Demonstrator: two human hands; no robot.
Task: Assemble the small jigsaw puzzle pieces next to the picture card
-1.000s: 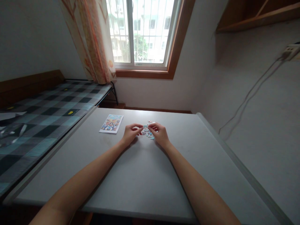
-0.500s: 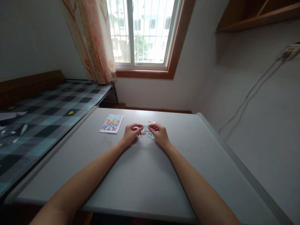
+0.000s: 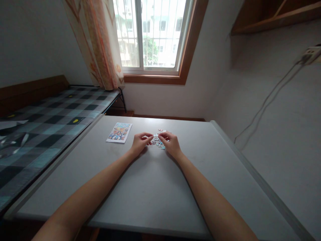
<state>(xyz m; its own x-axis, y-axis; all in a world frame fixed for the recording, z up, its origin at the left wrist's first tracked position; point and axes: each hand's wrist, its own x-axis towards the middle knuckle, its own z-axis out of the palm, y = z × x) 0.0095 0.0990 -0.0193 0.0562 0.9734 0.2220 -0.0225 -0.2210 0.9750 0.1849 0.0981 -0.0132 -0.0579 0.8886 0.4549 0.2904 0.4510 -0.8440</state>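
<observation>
Small jigsaw pieces lie in a loose pile on the white table, partly behind my hands. My left hand is at the pile's left side, thumb and index fingertips pinched at a small pale puzzle piece. From the right, my right hand pinches the same small piece or pieces; the fingertips of both hands almost meet over the pile. Left of my left hand, a printed picture card with a colourful design lies flat.
A bed with a checked cover stands along the left side, with a clear plastic bag on it. Beyond the table are a window and a curtain. A cable hangs on the right wall below a wooden shelf.
The small piece between my fingertips looks paler than before, as if tilted. Both hands have stayed in nearly the same place.
</observation>
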